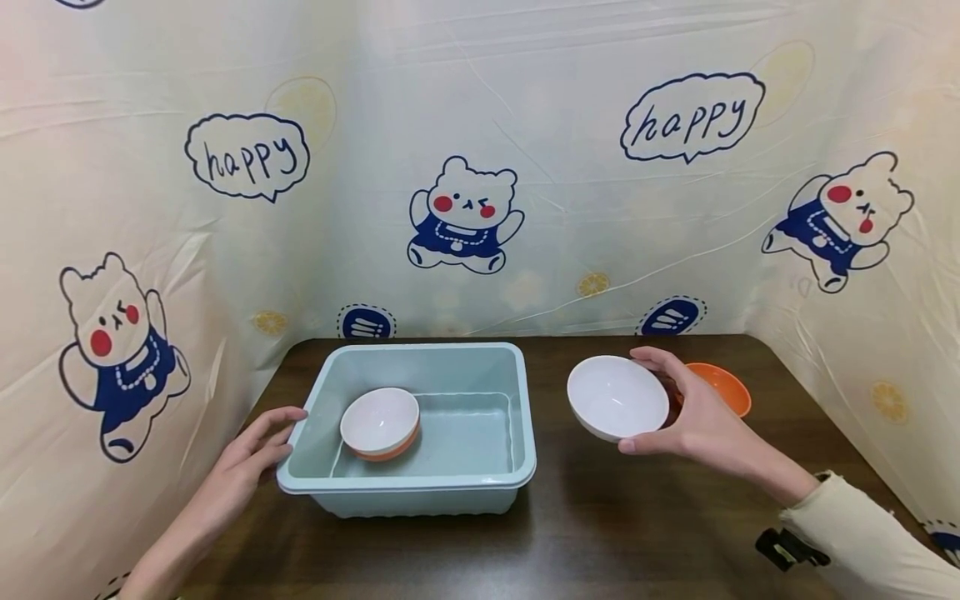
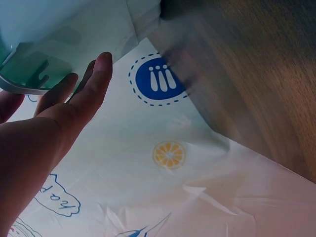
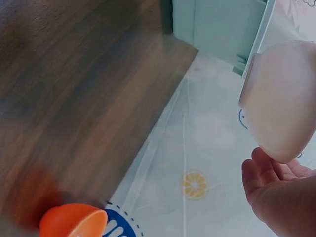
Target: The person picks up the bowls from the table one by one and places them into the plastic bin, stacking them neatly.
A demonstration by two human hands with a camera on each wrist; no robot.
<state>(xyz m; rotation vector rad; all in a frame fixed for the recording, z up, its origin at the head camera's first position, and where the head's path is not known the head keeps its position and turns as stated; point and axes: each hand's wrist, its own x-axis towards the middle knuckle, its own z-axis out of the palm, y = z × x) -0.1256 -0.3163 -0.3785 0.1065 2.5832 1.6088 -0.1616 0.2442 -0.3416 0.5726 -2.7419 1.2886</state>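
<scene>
White bowl [image 1: 611,400] is up off the table in the right hand [image 1: 693,417], thumb on the near side of the rim and fingers on the far side, so that hand is only as wide as the bowl. It's tipped a bit, so you can see right into it from the head cam. The left hand [image 1: 255,450] isn't gripping anything, fingers pretty loose and mostly straight, fingertips against the left side of the light green basin [image 1: 407,482]. That basin sits between the two hands, touching the left and well apart from the right. Inside it, on the left hand's side, there's another bowl [image 1: 378,419], white with orange showing underneath, can't tell if that's one bowl or two stacked. Then there's an orange bowl [image 1: 723,390] on the table just past the right hand, partly hidden behind it. Everything's on a dark brown wood table [image 1: 600,533], and beyond both hands hangs a pale cloth [image 1: 555,275] with cartoon bears and "happy" bubbles.
</scene>
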